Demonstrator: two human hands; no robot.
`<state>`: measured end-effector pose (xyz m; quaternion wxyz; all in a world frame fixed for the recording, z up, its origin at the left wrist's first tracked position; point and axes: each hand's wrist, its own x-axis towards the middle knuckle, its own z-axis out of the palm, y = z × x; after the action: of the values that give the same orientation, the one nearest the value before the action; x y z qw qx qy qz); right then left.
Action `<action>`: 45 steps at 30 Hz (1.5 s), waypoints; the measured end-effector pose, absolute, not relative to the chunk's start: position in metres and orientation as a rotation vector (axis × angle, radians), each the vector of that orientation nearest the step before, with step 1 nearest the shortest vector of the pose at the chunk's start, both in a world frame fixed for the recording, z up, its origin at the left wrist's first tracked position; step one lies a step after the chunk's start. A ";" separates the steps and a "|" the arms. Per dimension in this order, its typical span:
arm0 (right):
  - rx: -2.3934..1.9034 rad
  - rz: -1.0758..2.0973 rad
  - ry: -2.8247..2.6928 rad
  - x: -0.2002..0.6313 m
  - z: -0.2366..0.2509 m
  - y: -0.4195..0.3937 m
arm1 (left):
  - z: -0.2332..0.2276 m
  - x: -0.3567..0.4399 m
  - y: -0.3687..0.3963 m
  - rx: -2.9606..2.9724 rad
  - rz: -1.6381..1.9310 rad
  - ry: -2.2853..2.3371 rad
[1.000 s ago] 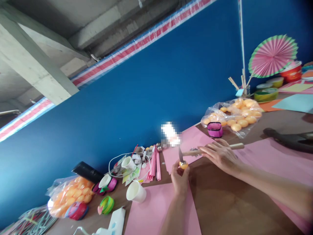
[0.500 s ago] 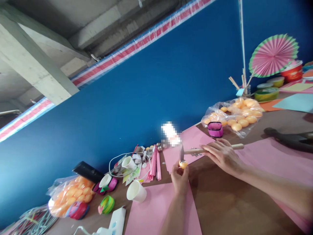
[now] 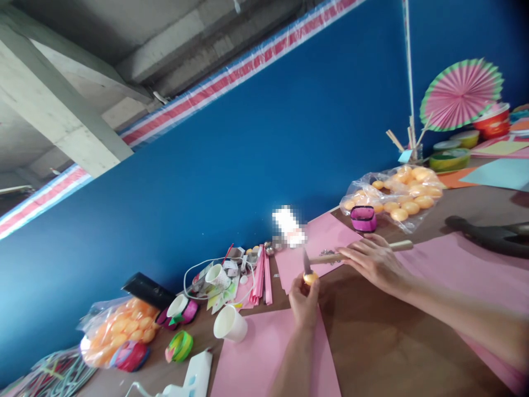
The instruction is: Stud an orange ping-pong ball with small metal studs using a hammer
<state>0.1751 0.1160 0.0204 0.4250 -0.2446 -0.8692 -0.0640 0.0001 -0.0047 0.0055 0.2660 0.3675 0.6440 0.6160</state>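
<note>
An orange ball point(image 3: 310, 278) is pinched between the fingertips of the left hand point(image 3: 303, 300), just above the brown tabletop point(image 3: 372, 342), and serves as the landmark here. The left grip is closed on that ball. Directly on top of the ball the head of a small hammer point(image 3: 306, 263) is set, its wooden handle running off to the right, where it is clasped by the right hand point(image 3: 374, 262); the right grip is wrapped around the handle. Whether a nail or pin stands between hammer head and ball cannot be told.

As a judgement, the work on this ball is under way but not finished: the ball looks whole, and the tool is held on it.

Below and left of the ball a pink paper sheet point(image 3: 264, 358) is spread, and further left a white paper cup point(image 3: 230, 323) lies on its side. Beyond the ball, up and to the right, a clear bag of orange balls point(image 3: 397, 198) is seen, apparently unworked, with a pink tape roll point(image 3: 363, 218) in front of it.
</note>
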 end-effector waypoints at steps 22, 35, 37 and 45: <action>-1.359 -0.083 -2.394 0.183 0.016 0.149 | 0.000 -0.004 -0.003 1.073 1.595 1.816; -1.522 -0.095 -2.358 0.184 0.013 0.158 | 0.002 -0.003 -0.003 1.051 1.650 1.755; -1.477 -0.090 -2.340 0.184 0.012 0.158 | 0.002 -0.002 -0.003 1.099 1.659 1.751; -0.564 0.106 -2.441 0.172 0.013 0.140 | 0.009 0.011 -0.015 1.639 1.754 1.877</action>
<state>0.1723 0.1403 0.0129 0.3117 -0.2138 -0.9250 0.0403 0.0111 -0.0145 0.0092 0.0471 0.5374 0.6151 0.5750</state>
